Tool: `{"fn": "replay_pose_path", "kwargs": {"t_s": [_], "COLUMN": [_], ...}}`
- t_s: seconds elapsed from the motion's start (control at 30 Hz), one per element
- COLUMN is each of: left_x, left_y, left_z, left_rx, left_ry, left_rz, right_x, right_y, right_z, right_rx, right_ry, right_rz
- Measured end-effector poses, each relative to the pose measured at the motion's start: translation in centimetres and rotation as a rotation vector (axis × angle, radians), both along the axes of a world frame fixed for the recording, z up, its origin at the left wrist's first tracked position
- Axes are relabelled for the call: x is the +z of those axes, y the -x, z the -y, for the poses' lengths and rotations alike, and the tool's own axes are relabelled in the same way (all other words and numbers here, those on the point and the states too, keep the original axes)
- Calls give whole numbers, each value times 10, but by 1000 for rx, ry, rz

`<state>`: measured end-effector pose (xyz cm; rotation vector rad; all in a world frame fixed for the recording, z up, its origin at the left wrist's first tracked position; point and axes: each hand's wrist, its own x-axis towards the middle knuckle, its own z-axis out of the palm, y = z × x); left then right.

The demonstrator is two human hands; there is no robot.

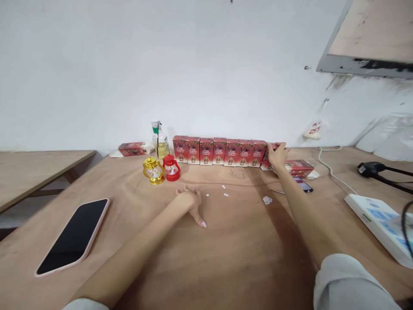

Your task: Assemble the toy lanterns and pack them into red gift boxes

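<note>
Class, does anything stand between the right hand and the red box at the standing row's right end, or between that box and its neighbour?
Nothing visible does: the right hand touches the end box, and no object shows between that box and the neighbouring box.

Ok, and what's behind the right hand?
A red box, beside the row of boxes; its left part shows. The right hand covers much of the rest, so what lies behind the palm can't be seen.

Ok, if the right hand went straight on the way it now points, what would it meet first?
The tilted red box, which the right hand appears to be gripping. Past that, likely the neighbouring box or wall; depth is unclear.
</note>
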<state>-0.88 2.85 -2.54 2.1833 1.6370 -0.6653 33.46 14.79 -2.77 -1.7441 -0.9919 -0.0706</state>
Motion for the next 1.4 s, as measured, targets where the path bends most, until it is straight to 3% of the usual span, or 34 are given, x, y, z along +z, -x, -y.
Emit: {"fn": "replay_pose_path", "kwargs": {"t_s": [0.3,0.73,0.93,1.03,1.1,1.17,1.23,1.3,1.4], "left_x": [14,10,7,8,8,9,6,1,-12], "left_y": [-3,10,14,16,17,19,23,29,41], "left_z": [9,16,18,24,29,33,35,35,35], "left_rx": [-36,-91,-103,-79,-53,-51,-67,-90,-142], "left_ry": [1,-76,-86,-94,-98,-101,-107,-127,-217], "left_rz": [-29,35,46,56,42,21,25,64,152], "right_x": [1,-2,-3,2,11,24,38,51,62], "right_y": [7,13,37,60,86,123,168,216,279], "right_z": [-8,-18,-21,-12,-1,12,23,30,33], "right_rx": [28,48,97,30,-5,97,403,766,1083], "right_ry": [-36,-66,-45,-76,-163,-301,-339,-241,20], "right_rz": [-49,-71,-45,-16,128,298,416,534,649]}}
